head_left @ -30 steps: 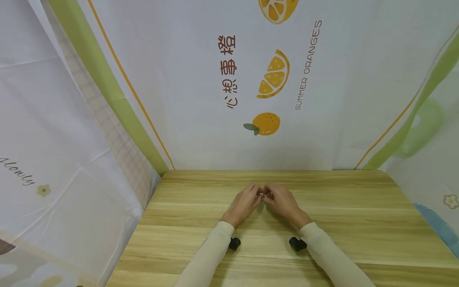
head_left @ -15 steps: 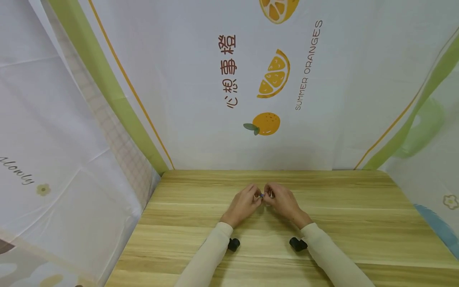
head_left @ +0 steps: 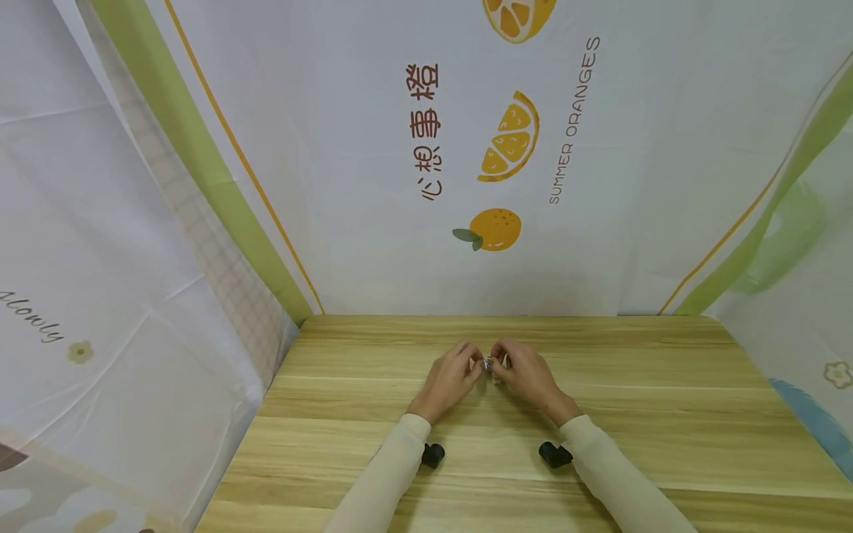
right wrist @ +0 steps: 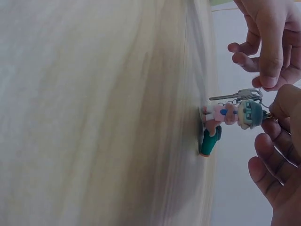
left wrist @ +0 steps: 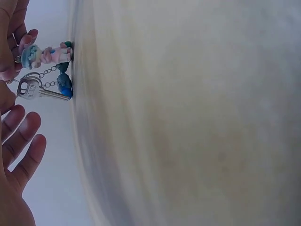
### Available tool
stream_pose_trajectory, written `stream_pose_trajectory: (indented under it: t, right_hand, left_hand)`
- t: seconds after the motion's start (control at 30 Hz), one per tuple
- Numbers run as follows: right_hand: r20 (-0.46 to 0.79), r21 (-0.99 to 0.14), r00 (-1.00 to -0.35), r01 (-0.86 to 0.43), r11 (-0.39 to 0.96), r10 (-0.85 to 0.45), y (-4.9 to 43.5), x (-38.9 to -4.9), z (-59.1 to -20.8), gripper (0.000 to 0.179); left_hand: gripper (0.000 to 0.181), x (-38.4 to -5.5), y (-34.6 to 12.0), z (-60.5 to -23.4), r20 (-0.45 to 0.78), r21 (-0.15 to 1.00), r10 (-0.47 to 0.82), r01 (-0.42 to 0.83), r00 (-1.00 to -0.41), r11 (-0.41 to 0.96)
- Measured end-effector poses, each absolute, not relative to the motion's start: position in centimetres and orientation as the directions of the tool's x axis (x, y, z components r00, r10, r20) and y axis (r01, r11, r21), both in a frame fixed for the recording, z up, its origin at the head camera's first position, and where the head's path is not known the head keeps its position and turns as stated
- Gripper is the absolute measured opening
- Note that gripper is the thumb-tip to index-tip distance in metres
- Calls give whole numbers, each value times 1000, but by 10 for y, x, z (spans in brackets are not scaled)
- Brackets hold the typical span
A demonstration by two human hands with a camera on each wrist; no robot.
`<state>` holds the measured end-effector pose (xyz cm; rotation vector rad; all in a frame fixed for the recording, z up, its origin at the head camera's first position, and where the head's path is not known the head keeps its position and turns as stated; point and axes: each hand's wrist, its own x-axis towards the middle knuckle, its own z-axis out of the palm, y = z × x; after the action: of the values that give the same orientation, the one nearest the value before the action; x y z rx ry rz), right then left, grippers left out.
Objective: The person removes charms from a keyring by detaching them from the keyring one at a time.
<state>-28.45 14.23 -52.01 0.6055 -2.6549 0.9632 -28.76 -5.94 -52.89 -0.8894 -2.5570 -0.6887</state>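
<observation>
A key (left wrist: pixel 29 88) hangs between my two hands from a metal key ring (right wrist: pixel 264 100), beside a small figure charm (right wrist: pixel 235 114) with a blue-green cap and pink clothes. A green and orange charm piece (right wrist: pixel 209 141) and a short chain (left wrist: pixel 47 73) hang with them, down at the tabletop. My left hand (head_left: pixel 448 379) pinches the wire of the ring between thumb and forefinger, other fingers loosely bent. With thumb and forefinger, my right hand (head_left: pixel 526 371) holds the ring at the figure's clasp. In the head view the bunch is tiny and partly covered by fingers.
The wooden tabletop (head_left: pixel 373 444) spreads under both arms. Behind it hangs a white cloth (head_left: pixel 373 259) printed with oranges, and more cloth (head_left: pixel 133 296) flanks the left side. Black wrist-mounted pieces (head_left: pixel 433 454) stick out beneath the sleeves.
My left hand has drawn back very slightly, widening the gap between the hands. More of the silvery bunch shows there now; half a second ago a bit of blue showed. The right hand barely moved.
</observation>
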Motion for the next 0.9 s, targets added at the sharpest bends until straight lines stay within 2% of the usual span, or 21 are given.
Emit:
stream_pose_trajectory:
  t: [0.2, 0.43, 0.7, 0.9]
  right_hand:
    - [404, -530, -856, -506, 681, -321, 141, -284, -518, 5]
    - [414, -529, -831, -552, 645, -372, 140, -286, -517, 13]
    - [503, -402, -757, -632, 663, -417, 142, -285, -519, 17]
    - [516, -352, -745, -635, 688, -423, 142, -285, -518, 9]
  left_hand:
    - [6, -288, -60, -527, 489, 331, 476, 660, -731, 675]
    - [3, -289, -61, -528, 518, 304, 480, 678, -707, 670]
    - [6, -291, -62, -528, 562, 266, 488, 704, -668, 658]
    - [4, -290, -61, -526, 530, 308, 481, 687, -699, 659]
